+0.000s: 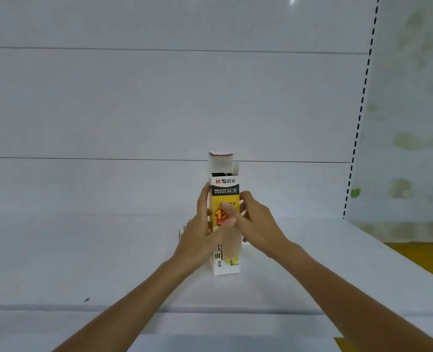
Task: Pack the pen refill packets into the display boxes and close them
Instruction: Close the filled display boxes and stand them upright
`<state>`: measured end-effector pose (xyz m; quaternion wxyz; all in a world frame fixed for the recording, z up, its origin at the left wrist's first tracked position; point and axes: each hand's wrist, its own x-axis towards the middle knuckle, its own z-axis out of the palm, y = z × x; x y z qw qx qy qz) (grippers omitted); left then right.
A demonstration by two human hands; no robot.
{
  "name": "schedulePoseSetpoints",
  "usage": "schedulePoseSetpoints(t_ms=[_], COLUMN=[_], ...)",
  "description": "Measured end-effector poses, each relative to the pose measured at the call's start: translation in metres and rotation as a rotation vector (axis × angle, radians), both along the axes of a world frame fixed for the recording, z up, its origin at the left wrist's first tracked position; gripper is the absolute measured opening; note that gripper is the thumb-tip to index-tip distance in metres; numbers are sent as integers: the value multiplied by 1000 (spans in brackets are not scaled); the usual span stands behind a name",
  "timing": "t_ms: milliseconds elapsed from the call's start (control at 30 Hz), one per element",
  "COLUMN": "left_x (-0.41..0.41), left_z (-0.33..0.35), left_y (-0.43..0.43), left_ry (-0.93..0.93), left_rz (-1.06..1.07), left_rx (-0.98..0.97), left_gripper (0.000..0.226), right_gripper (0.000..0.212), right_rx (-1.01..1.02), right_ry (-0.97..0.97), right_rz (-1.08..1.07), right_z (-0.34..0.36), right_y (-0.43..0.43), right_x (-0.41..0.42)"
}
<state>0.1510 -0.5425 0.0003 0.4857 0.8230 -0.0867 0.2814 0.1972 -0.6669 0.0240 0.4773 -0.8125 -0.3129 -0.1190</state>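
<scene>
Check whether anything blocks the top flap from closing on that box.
Nothing visible does. Left hand and right hand grip the display box; its top flap stands upright, and the dark refill tops do not rise past the rim.

Left forearm [134, 308] at 7 o'clock and right forearm [337, 290] at 5 o'clock are bare to the frame's edge; left hand [197, 232] and right hand [257, 221] seem bare too, though blurred.

Display box [226, 189] upright on shelf, top flap open.
</scene>
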Motion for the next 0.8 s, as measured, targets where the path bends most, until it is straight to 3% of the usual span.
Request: schedulePoseSetpoints(t_ms=[67,200,500,700,800], left_x=[-3,-4,-7,-2,2], left_z=[1,17,41,35,28], left_y=[0,-2,14,18,13], left_ry=[-24,-28,67,81,78], left_rz=[-6,-8,-30,-41,-36], left_rx=[12,6,122,103,61], left_gripper=[67,69,62,66,74], right_gripper=[32,50,46,17,16], right_rx=[44,168,101,185,228], right_ry=[-18,26,-124,-105,-164], right_rz=[41,142,164,167,145], right_z=[2,23,37,37,37], right_y=[-10,-19,-23,-18,-12], right_x=[0,-2,-7,-2,-1])
